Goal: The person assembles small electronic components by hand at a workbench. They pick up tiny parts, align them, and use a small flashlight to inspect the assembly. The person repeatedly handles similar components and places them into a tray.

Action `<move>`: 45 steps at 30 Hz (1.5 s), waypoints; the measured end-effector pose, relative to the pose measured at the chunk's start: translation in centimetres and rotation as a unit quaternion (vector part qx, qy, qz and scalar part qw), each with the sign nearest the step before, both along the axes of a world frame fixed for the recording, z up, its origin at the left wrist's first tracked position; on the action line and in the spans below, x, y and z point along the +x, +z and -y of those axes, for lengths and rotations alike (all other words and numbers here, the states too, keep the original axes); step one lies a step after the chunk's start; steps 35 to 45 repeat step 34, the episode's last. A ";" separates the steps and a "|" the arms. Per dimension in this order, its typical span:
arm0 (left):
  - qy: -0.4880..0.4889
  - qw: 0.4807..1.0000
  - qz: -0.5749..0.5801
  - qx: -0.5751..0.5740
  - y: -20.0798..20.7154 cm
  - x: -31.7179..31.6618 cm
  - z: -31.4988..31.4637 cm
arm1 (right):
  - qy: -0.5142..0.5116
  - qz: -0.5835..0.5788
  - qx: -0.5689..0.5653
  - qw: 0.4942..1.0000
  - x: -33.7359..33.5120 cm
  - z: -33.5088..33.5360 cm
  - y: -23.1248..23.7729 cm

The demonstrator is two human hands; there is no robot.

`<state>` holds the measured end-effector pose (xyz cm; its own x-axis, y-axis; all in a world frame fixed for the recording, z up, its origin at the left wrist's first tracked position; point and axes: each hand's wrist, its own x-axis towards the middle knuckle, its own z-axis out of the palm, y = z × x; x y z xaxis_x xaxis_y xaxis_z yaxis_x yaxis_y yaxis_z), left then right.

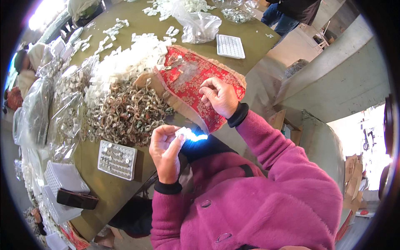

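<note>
My left hand (167, 152) is closed, thumb pressed to fingers on a small white piece (182, 131) at the table's near edge. A glaring blue-white spot (196, 136) beside it washes out its detail. Higher and to the right, my right hand (220, 98) hangs over a red patterned cloth (200, 79) with a tan border. Its fingers are curled with thumb and forefinger together; whatever they hold, if anything, is too small to make out. Left of both hands lies a heap of small brownish looped pieces (125, 112). Just behind it spreads a pile of white tags (129, 58).
A white tray of small round pieces (117, 160) sits on the olive table (98, 204), near a dark phone (77, 199). Another white tray (230, 46) and a clear plastic bag (198, 27) are farther back. Plastic bags (35, 112) line the left side. Other people stand around.
</note>
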<state>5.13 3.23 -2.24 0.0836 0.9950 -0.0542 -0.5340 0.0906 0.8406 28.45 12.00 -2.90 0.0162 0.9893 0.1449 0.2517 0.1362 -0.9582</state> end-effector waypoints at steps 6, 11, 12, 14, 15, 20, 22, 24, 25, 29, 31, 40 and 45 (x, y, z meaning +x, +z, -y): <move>0.012 0.999 0.043 -0.015 -0.4 0.3 -0.4 | 0.082 -0.155 -0.080 0.981 -0.3 0.9 1.6; -0.001 0.999 0.048 -0.004 -0.6 0.3 -0.6 | 0.110 -0.197 -0.103 0.969 -1.1 2.4 2.5; -0.008 0.998 0.058 -0.002 -0.6 0.4 -0.6 | 0.121 -0.200 -0.100 0.967 -1.4 2.5 2.6; -0.014 0.998 0.066 -0.001 -0.4 0.4 -0.5 | 0.141 -0.201 -0.074 0.967 -2.3 3.0 2.6; -0.019 0.996 0.081 -0.009 -0.3 0.4 -0.4 | 0.151 -0.188 -0.069 0.968 -2.7 3.4 2.7; -0.035 0.991 0.127 -0.024 -0.4 0.3 -0.4 | 0.189 -0.004 0.126 0.974 -3.8 4.3 3.9; -0.029 0.990 0.132 -0.028 -0.6 0.3 -0.1 | 0.176 0.020 0.111 0.978 -4.1 5.1 4.3; -0.033 0.990 0.138 -0.025 -0.9 0.3 0.0 | 0.167 0.036 0.106 0.979 -4.3 5.7 4.6; -0.051 0.986 0.158 -0.019 -1.0 0.1 -0.2 | 0.165 0.040 0.110 0.979 -4.4 5.9 4.8; -0.037 0.987 0.151 -0.047 -1.3 0.0 0.1 | 0.170 0.101 0.157 0.968 -4.5 5.8 5.1; -0.039 0.987 0.146 -0.050 -1.3 -0.1 0.1 | 0.166 0.117 0.170 0.964 -4.5 5.9 5.1; -0.041 0.985 0.161 -0.047 -1.5 0.0 0.3 | 0.160 0.119 0.177 0.964 -4.7 6.0 5.0; -0.041 0.985 0.161 -0.047 -1.5 0.0 0.3 | 0.160 0.119 0.177 0.964 -4.7 6.0 5.0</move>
